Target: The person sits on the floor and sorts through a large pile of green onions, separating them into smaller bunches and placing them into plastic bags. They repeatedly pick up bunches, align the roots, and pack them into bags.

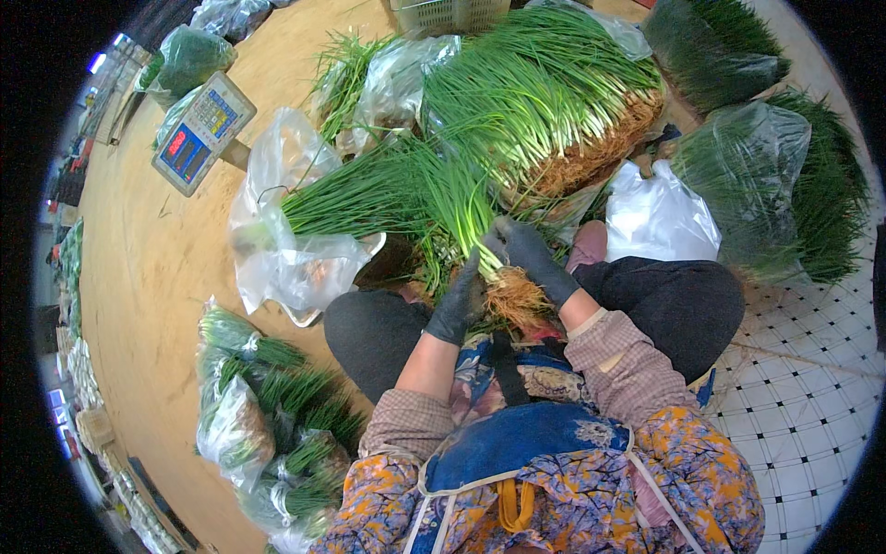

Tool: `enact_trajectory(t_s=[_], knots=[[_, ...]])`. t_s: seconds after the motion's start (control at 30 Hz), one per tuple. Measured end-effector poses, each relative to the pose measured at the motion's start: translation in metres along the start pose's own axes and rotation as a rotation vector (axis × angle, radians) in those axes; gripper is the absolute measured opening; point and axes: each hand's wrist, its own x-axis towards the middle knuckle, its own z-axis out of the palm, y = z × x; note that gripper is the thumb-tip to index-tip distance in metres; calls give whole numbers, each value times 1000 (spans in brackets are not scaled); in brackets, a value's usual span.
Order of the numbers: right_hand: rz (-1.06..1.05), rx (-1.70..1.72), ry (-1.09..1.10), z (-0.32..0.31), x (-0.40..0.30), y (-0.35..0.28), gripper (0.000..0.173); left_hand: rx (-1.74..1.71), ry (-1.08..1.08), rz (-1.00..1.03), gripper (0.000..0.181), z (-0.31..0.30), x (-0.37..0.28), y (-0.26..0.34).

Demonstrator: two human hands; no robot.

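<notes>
A small bunch of scallions (pixel 477 232) is held over my lap, its green leaves pointing away from me and its brown roots (pixel 513 298) towards me. My right hand (pixel 529 253), in a dark glove, grips the pale stems from the right. My left hand (pixel 460 301), gloved alike, holds the bunch from the left, thumb along the stems; its fingers are partly hidden. Just beyond lies a large heap of scallions (pixel 547 104), roots facing right and towards me. More scallions (pixel 367 190) lie to the left, on a scale partly covered by a clear plastic bag (pixel 284 228).
A digital scale display (pixel 204 135) stands at the upper left. Bagged scallion bundles (pixel 277 408) lie on the floor at lower left. At right are a white plastic bag (pixel 661 215) and bagged greens (pixel 747 187). A plastic crate (pixel 450 15) is at the top.
</notes>
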Motion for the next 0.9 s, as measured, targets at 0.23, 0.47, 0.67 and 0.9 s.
enact_trajectory(t_s=[0.23, 0.47, 0.67, 0.9], knots=[[536, 923, 175, 4, 7, 14, 11, 67, -53, 32, 25, 2, 4, 6], [370, -108, 27, 12, -5, 84, 31, -169, -258, 77, 22, 17, -2, 11], [214, 645, -90, 1, 12, 7, 31, -102, -130, 59, 40, -3, 3, 5], [258, 398, -82, 7, 21, 3, 22, -75, 84, -53, 29, -28, 27, -3]])
